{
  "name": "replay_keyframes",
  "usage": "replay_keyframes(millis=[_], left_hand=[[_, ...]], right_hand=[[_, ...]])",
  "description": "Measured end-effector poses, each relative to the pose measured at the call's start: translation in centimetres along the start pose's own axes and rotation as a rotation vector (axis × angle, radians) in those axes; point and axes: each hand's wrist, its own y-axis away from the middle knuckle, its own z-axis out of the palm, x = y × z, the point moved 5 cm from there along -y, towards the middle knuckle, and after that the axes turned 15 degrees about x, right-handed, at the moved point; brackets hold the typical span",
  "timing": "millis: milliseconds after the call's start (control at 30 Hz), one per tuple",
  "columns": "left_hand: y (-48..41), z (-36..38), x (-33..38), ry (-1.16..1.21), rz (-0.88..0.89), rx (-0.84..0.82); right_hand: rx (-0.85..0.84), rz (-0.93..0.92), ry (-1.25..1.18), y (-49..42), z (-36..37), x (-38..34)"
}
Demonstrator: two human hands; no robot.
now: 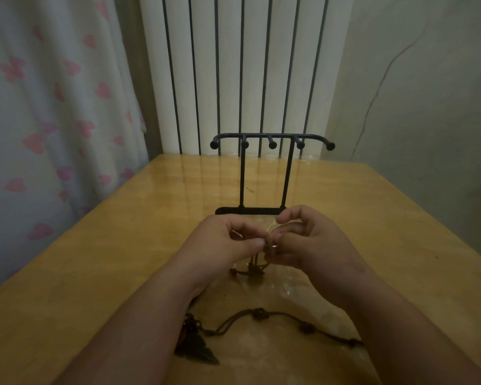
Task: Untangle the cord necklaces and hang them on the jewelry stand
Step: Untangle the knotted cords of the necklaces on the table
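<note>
At the far left hangs a pale curtain (47, 120) printed with pink hearts. The left forearm comes up from the bottom edge toward the middle, and the left hand (228, 240) is held above the worktop (95, 273) with its thumb and fingers pinched together on a small tangle of cord (267, 250). Directly below the hands, short brown cord ends with knots (247, 270) hang down toward the wood; whether they touch it cannot be told. Nearer the person, a second cord necklace (261, 314) lies flat on the worktop, running from a dark leaf-shaped pendant (196, 348) beside the left forearm, through several knots, to the right forearm.

Just beyond the hands stands the black jewelry stand (271, 173), upright on its flat base, with two posts and a top bar ending in ball-tipped pegs; nothing hangs from it. Behind it a white ribbed panel (245, 73) with dark vertical gaps fills the middle of the wall.

The right hand (308, 240) faces the left, fingertips closed on the same tangle, fingers arched above it, and its forearm leaves at the bottom right. The worktop is glossy yellow wood. A plain greenish wall (428, 93) with a thin crack stands at the far right.
</note>
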Motion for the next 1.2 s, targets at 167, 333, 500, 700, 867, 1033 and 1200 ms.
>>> replay_keyframes(millis=[167,333,500,700,867,1033,1200], left_hand=[[-0.4,-0.1,-0.2,0.009,0.007,0.084],[-0.6,-0.2,-0.4,0.015,0.018,0.099],[-0.5,-0.3,-0.1,0.034,0.051,0.033],[-0.4,-0.5,-0.1,0.025,0.061,0.043],[-0.6,-0.7,-0.1,0.021,0.084,0.145],[-0.8,-0.9,0.1,0.018,0.151,0.238],[-0.7,-0.7,0.3,-0.001,0.187,0.254]], right_hand=[[0.002,0.105,-0.116,-0.2,-0.1,0.2],[-0.03,0.004,0.062,0.3,0.2,0.1],[0.01,-0.064,0.183,0.3,-0.3,-0.3],[-0.059,0.054,0.108,0.2,-0.8,-0.4],[-0.152,0.136,0.033,0.4,-0.7,-0.3],[-0.208,0.121,0.097,0.7,-0.3,-0.3],[-0.2,0.126,0.105,0.7,-0.3,-0.2]])
